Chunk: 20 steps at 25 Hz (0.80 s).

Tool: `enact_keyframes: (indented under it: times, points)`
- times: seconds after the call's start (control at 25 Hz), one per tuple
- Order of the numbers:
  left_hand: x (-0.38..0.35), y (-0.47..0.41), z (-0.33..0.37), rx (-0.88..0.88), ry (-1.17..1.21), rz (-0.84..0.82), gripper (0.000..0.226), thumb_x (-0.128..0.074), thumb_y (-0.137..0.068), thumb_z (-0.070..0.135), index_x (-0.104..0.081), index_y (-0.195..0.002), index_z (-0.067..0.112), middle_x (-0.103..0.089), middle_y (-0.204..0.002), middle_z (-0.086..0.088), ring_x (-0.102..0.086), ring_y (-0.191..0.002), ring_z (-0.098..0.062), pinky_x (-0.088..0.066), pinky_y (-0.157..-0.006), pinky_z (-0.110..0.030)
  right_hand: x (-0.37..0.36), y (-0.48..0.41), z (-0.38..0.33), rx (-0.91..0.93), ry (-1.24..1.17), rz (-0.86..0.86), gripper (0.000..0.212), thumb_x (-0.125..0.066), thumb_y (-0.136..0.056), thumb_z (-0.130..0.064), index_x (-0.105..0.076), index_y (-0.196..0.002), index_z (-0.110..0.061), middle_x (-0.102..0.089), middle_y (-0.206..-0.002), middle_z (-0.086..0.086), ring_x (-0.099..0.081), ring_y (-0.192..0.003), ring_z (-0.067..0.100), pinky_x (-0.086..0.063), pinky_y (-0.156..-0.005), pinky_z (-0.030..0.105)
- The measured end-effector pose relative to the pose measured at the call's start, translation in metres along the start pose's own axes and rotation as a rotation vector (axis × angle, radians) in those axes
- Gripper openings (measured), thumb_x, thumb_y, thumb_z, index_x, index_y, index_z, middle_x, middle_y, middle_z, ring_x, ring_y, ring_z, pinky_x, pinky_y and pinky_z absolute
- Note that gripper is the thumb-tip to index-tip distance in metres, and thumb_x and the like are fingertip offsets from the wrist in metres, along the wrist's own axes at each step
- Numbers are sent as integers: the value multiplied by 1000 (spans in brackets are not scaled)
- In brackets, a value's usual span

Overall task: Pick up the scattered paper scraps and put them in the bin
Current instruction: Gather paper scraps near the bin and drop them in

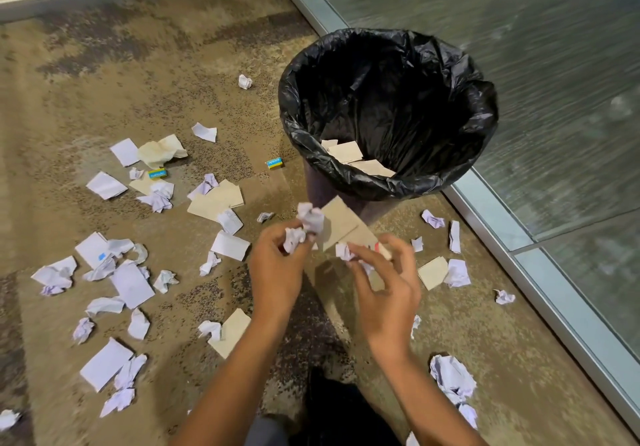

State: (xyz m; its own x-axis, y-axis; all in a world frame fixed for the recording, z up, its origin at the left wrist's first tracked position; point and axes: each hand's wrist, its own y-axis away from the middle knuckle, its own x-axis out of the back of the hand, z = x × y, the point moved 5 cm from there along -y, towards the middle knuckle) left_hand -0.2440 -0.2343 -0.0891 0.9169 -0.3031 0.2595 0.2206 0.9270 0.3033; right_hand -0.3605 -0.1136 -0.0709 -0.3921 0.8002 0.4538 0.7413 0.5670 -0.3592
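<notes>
Head view. We see both hands raised over the carpeted floor (104, 64), just in front of the bin (388, 113). The left hand (277, 265) is closed around crumpled white scraps (310, 218) and a tan card piece (341, 223). The right hand (384, 279) pinches a small crumpled scrap (344, 250) between thumb and forefinger, its other fingers spread loosely. The bin, lined with a black bag (301, 126), stands beside a glass partition (554, 64); a few tan pieces (346, 152) already lie inside it. We note many loose scraps (131, 284) scattered on the floor, mostly to the left, fewer to the right near the partition frame. Two small blue-and-yellow boxes (157, 173) lie among them.
</notes>
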Motion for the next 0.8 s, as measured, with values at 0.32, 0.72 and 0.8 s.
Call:
enact_keyframes:
  times: [0.32,0.72,0.8]
  points:
    - [4,-34,125,-297,46,64,17,-72,-78,28,-70,-95,26,-70,-100,-1,-65,-92,-21,-53,-81,-39,30,-102,-70,62,-68,249,14,-71,-83,-10,-74,-96,-14,-50,-113,2,-54,-103,16,-45,-87,18]
    - [-23,-38,135,-360,-16,-115,62,-70,-79,2,-52,-133,27,-41,-147,4,-46,-128,-10,-41,-89,-9,10,-118,-49,-58,65,49,31,-54,-93,-9,-62,-120,-21,-37,-141,6,-46,-125,19,-40,-102,28]
    - [-2,-24,111,-400,22,-14,54,-68,-80,0,-59,-126,27,-48,-141,7,-47,-124,-2,-43,-96,-10,14,-93,-53,16,55,113,27,-52,-92,-4,-65,-114,-15,-44,-132,8,-48,-116,11,-37,-98,15]
